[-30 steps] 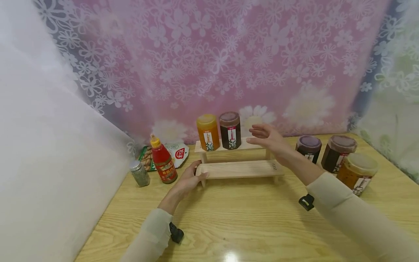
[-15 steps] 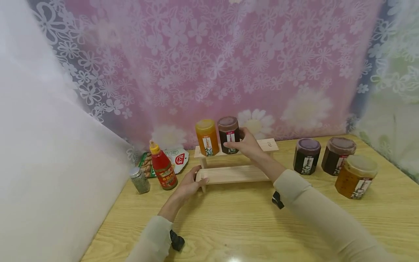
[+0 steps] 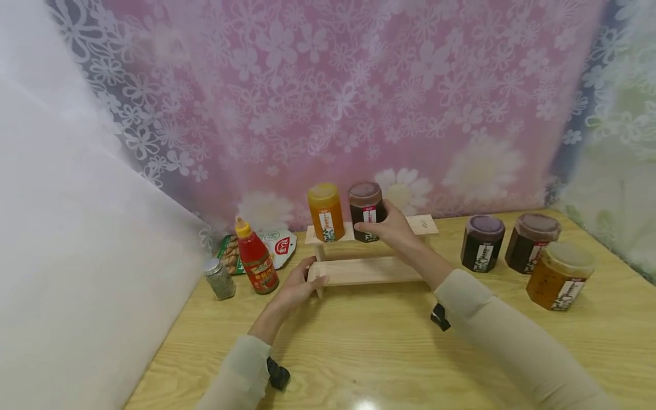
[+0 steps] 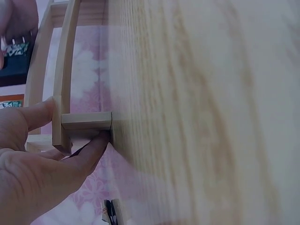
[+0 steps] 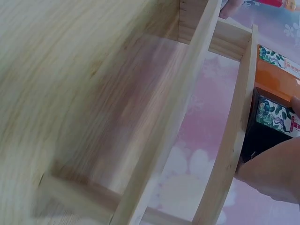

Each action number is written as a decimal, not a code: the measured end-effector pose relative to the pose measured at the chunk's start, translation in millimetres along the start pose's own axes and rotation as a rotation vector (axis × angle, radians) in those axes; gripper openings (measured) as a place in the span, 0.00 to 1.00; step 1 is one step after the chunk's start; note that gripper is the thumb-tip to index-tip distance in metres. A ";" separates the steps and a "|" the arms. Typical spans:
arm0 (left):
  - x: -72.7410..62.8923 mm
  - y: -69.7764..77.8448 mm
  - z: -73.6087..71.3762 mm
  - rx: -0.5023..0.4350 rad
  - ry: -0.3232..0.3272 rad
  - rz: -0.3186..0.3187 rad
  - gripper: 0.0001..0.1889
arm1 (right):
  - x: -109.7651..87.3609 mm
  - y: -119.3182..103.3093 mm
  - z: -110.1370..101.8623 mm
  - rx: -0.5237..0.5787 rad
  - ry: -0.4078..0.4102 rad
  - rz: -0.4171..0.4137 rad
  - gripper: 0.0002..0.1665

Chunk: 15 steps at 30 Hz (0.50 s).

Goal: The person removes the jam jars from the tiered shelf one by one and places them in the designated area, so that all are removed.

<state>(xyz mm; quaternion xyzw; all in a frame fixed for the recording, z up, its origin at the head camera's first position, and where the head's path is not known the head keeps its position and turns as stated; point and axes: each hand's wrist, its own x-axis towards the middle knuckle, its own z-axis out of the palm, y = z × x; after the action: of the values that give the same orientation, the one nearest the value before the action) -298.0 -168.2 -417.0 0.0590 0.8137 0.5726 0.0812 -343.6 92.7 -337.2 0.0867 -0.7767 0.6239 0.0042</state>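
Dark jar [image 3: 365, 208] upright on the upper shelf [image 3: 424, 224] of the wooden rack [image 5: 168, 115], base close to the front edge. Held by the right hand [image 3: 393, 229], thumb across the front, fingers bent round the right side, their tips hidden. To the left, a narrow gap, then the orange jar [image 3: 325, 210]; to the right, shelf running past the hand to its end. At the left end of the lower shelf [image 3: 364, 271], gripped by the left hand [image 3: 297, 287], thumb on top, fingers around the end beside the leg. Broad counter [image 3: 353, 347] in front; flowered curtain [image 3: 333, 97] close behind.

Orange filling in the orange jar, near-black in the dark jar. Well apart at right, a purple-lidded jar [image 3: 482, 244] and a brown-lidded jar [image 3: 531, 242], both dark-filled, with a speckled amber jar [image 3: 560, 276] nearer. At left, a red bottle [image 3: 258, 260] in front of a packet [image 3: 281, 244], then a spice jar [image 3: 220, 280] with greenish contents.

Compared with half a second ago, dark jar slightly farther right, gap to the orange jar wider. A second ago, right hand off the jar; left hand in the same grip.
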 end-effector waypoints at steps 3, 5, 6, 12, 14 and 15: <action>-1.6 0.7 0.2 -0.007 0.004 0.001 0.37 | -8.1 1.4 -6.7 0.002 -0.013 -0.013 0.45; -1.6 1.2 0.0 -0.006 0.006 0.009 0.37 | -12.7 1.9 -11.0 0.017 -0.013 -0.019 0.46; -1.1 1.2 0.1 -0.014 0.008 0.012 0.37 | -15.1 1.9 -13.1 0.028 -0.014 -0.019 0.46; 0.1 -2.1 1.7 -0.050 -0.011 0.021 0.37 | -31.3 1.7 -23.8 0.052 -0.027 -0.006 0.50; -0.2 -2.1 1.3 -0.051 -0.012 0.018 0.37 | -36.6 0.4 -27.1 0.044 -0.027 -0.010 0.51; -0.4 -2.1 1.1 -0.047 -0.012 0.019 0.37 | -39.3 -0.6 -28.5 0.044 -0.027 -0.010 0.52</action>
<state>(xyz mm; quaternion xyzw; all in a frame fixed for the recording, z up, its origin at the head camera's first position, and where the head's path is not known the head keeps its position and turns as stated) -297.4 -168.0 -419.4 0.0681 0.7988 0.5920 0.0820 -307.7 125.4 -334.9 0.0991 -0.7625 0.6394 -0.0052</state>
